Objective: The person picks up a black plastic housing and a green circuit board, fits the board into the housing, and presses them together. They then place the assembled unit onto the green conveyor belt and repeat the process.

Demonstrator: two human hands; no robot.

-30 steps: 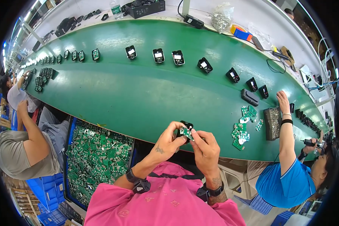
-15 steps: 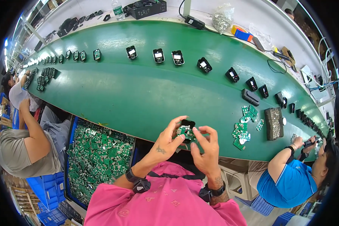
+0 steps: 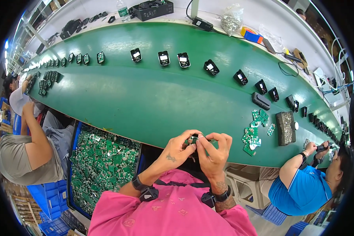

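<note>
Over the near edge of the table (image 3: 153,98), our left hand (image 3: 176,152) holds a circuit board (image 3: 193,139), mostly hidden, between thumb and fingers; our right hand (image 3: 213,156) pinches its fingertips together beside it, on what we cannot tell. Loose grip could drop it.

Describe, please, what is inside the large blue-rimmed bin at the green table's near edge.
The large blue-rimmed bin holds a heap of flat green circuit boards. Only the top layer can be seen; the bin's floor and whatever lies deeper are covered.
</note>
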